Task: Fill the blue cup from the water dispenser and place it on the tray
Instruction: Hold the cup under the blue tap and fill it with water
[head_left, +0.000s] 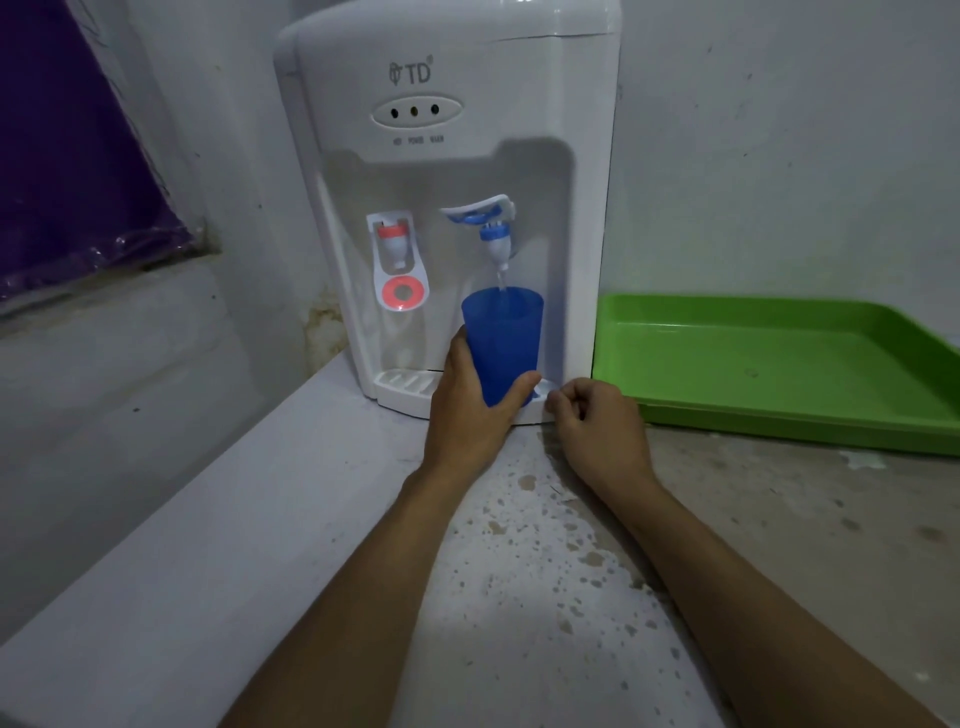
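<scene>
A translucent blue cup (503, 338) stands upright on the drip grate of the white water dispenser (447, 93), directly under the blue tap (493, 228). The tap's lever is flipped up and a thin stream of water runs into the cup. My left hand (470, 410) is wrapped around the cup's lower half. Beside it, my right hand (597, 421) rests on the counter with fingers curled and nothing in it. To the right of the dispenser, the green tray (779, 410) lies on the counter with nothing on it.
The dispenser's red tap (396, 249) sits left of the blue one. A stained concrete counter (571, 571) runs under my arms, with a drop along its left edge. Purple plastic sheeting (67, 156) covers the wall opening at far left. White walls close in behind.
</scene>
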